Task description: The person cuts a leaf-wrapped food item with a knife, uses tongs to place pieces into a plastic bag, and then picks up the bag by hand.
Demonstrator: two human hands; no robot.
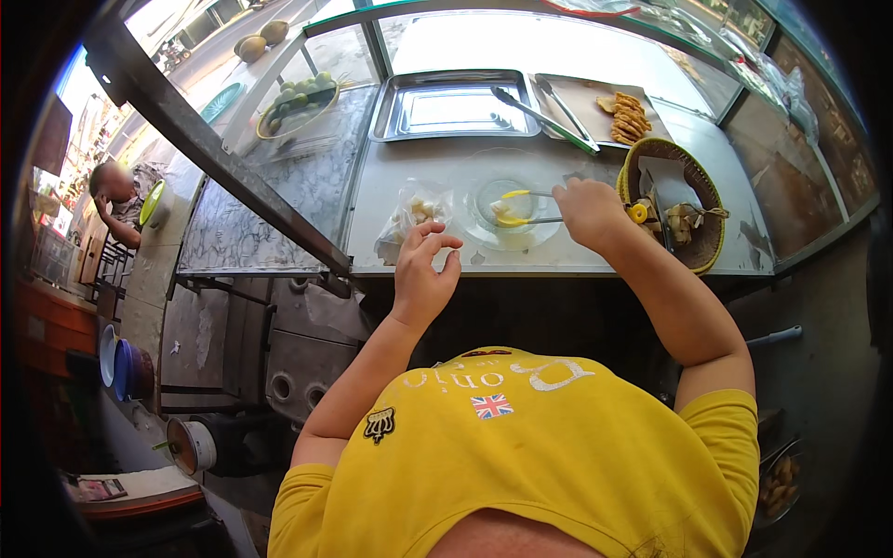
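Observation:
My right hand [593, 213] grips a pair of yellow-tipped tongs [541, 221], which point left. Their tips are at a small whitish piece of food [499, 208] in a clear plate [481, 234] on the metal counter. Whether the tips pinch the piece, I cannot tell. Just left of the plate lies a clear plastic bag [432, 188] with several pale pieces inside. My left hand [427, 268] is at the near side of this bag, fingers apart and slightly curled, with nothing visible in them. Its fingertips overlap the bag in view; contact is unclear.
Behind the plate stand a steel tray [411, 132] and a paper-lined tray with fried pieces [630, 118]; metal tongs [544, 120] rest across them. A woven basket [710, 244] with leaf-wrapped bundles sits right. A slanting metal post [230, 160] crosses left. A person [128, 199] sits beyond.

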